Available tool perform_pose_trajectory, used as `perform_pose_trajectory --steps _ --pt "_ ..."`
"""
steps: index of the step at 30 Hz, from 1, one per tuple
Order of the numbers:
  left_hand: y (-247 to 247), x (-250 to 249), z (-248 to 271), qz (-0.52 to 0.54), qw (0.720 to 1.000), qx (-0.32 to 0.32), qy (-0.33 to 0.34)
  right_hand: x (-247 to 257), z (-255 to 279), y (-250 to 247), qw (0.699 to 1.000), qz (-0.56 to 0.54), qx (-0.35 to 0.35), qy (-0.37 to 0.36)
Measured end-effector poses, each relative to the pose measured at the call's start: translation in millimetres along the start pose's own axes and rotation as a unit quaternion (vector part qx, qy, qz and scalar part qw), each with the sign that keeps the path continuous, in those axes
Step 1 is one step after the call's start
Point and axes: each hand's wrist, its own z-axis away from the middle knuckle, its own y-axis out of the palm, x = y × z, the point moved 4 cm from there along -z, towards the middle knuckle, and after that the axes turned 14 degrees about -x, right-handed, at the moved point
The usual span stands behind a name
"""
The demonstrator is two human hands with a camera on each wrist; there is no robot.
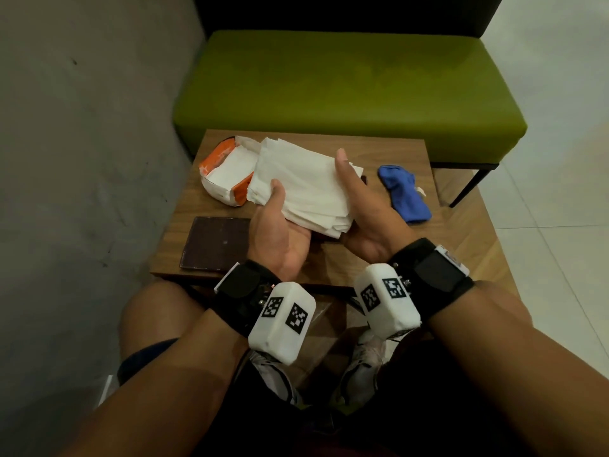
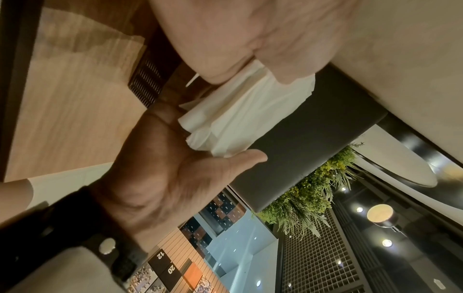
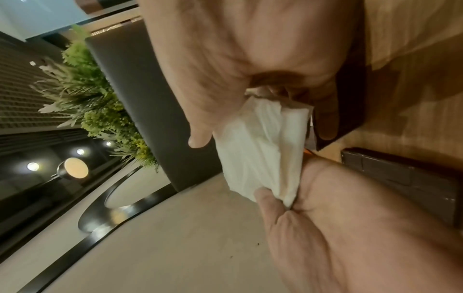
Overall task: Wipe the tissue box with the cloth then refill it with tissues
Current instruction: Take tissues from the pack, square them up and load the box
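Both hands hold a stack of white tissues (image 1: 306, 186) above the wooden table (image 1: 389, 150). My left hand (image 1: 280, 222) grips its near left corner, thumb on top and fingers beneath. My right hand (image 1: 357, 199) grips the right edge, thumb lying along the top. The wrist views show the tissues (image 2: 245, 111) (image 3: 260, 148) clamped between the two palms. A dark brown flat box part (image 1: 217, 242) lies on the table to the left. Another dark box part (image 3: 350, 95) sits under the hands, mostly hidden. The blue cloth (image 1: 403, 192) lies crumpled to the right.
An opened orange and white tissue packet (image 1: 227, 173) sits at the table's back left, still holding tissues. A green bench (image 1: 346, 87) stands behind the table, and a grey wall (image 1: 82, 143) runs along the left. My knees are under the table's near edge.
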Motion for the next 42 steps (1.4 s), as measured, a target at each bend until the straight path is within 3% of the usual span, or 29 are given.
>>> perform_pose_trajectory --steps 4,9,15,20,23,28,33,38,42 --pt "1.5 -3.9 0.4 -0.016 1.0 -0.007 0.021 -2.8 1.0 -3.5 0.999 0.013 0.01 0.035" --pt "5.2 -11.1 7.6 -0.055 0.997 0.012 0.044 3.2 -10.8 -17.3 0.993 0.005 -0.08 -0.088" --pt "-4.2 -44.5 5.8 -0.226 0.972 0.043 0.042 24.8 -10.3 -43.5 0.967 0.161 -0.091 -0.175" --pt "2.2 -31.5 -1.4 -0.31 0.936 -0.003 0.166 22.2 -16.0 -32.2 0.906 0.286 -0.2 -0.241" --pt "2.4 -28.6 -3.3 -0.348 0.906 -0.038 0.239 17.6 -20.4 -35.0 0.873 0.315 -0.219 -0.3" --pt "-0.5 -29.1 -5.5 -0.369 0.882 -0.055 0.288 16.1 -24.4 -35.6 0.879 0.264 -0.229 -0.325" --pt "-0.1 -30.9 -6.7 -0.358 0.898 -0.067 0.248 13.7 -20.0 -32.2 0.929 0.211 -0.189 -0.24" --pt "-5.9 -33.9 -13.3 -0.323 0.919 -0.085 0.21 13.7 -14.6 -32.2 0.926 0.22 -0.159 -0.264" --pt "-7.7 -38.1 -8.9 -0.287 0.947 -0.076 0.126 12.7 -17.4 -36.7 0.92 0.214 -0.169 -0.282"
